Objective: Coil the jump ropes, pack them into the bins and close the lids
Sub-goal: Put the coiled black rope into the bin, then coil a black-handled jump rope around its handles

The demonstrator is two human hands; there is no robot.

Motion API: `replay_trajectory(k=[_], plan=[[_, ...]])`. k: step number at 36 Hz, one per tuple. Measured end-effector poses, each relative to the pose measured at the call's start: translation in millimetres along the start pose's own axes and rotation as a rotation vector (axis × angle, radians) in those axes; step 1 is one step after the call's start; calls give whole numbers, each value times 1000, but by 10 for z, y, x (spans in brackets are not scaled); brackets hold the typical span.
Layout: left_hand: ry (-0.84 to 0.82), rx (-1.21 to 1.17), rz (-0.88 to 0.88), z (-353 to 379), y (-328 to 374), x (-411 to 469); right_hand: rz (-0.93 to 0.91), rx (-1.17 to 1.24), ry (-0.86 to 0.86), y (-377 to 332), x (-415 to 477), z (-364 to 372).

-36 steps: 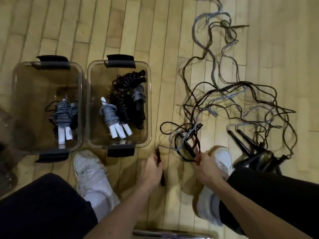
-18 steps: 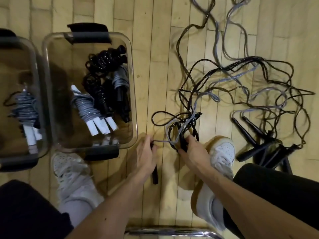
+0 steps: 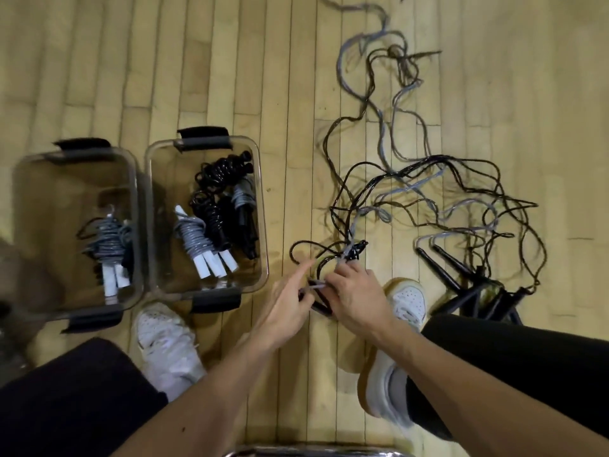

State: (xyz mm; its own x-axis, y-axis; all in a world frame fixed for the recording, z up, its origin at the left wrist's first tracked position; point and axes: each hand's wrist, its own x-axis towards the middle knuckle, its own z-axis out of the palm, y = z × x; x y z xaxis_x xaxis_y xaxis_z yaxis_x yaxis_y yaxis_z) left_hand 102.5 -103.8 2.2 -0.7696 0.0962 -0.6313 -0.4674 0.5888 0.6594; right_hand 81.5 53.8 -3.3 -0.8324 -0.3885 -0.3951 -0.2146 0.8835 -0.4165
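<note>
Two clear bins stand open on the wood floor. The left bin (image 3: 19,206) holds one coiled grey rope (image 3: 107,240). The right bin (image 3: 263,225) holds a grey coil with white handles (image 3: 197,239) and black coils (image 3: 217,192). A tangle of black and grey jump ropes (image 3: 428,199) sprawls to the right. My left hand (image 3: 290,301) and my right hand (image 3: 356,291) meet over the tangle's near end, both gripping black handles and rope loops (image 3: 349,252); the left index finger points out.
A cluster of black handles (image 3: 478,291) lies at the right by my right knee. My white shoes (image 3: 164,341) are planted near the bins and under my hands. A chrome bar (image 3: 313,451) runs along the bottom edge. No lids are in view.
My hands have come together over the rope's near end. The left hand brought its black handle toward the right hand and its index finger is now extended. The camera view shifted.
</note>
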Motion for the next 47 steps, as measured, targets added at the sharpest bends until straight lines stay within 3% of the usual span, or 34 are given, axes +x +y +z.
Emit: replay_trajectory(k=[4, 13, 18, 22, 27, 29, 32, 34, 39, 45, 47], plan=[[19, 90, 75, -290, 405, -245, 49, 50, -137, -133, -70, -670], [-58, 185, 194, -977, 1352, -917, 93, 150, -57, -425, -522, -2233], [-98, 70, 256, -1240, 1903, -1460, 33, 302, 103, -686, -887, -2917], [-146, -185, 356, -1376, 2335, -2045, -30, 441, 248, -834, -1251, -3294], [-124, -423, 560, -1535, 2868, -2823, -77, 551, 543, -1202, -1770, -3505], [-88, -467, 640, -1582, 3049, -3081, -70, 719, 614, -1418, -2057, -3549], [-8, -588, 743, -1605, 3262, -3345, -156, 1107, 241, -1692, -2476, -3590], [4, -675, 792, -1592, 3410, -3526, -274, 1178, 27, -1820, -2705, -3587], [91, -581, 949, -1503, 3704, -3947, -411, 1201, 22, -2046, -3133, -3695], [171, -267, 1031, -1388, 3774, -4296, -537, 1374, -74, -2187, -3461, -3873], [283, -113, 1090, -1440, 3780, -4395, -537, 1415, -99, -2201, -3577, -3923]])
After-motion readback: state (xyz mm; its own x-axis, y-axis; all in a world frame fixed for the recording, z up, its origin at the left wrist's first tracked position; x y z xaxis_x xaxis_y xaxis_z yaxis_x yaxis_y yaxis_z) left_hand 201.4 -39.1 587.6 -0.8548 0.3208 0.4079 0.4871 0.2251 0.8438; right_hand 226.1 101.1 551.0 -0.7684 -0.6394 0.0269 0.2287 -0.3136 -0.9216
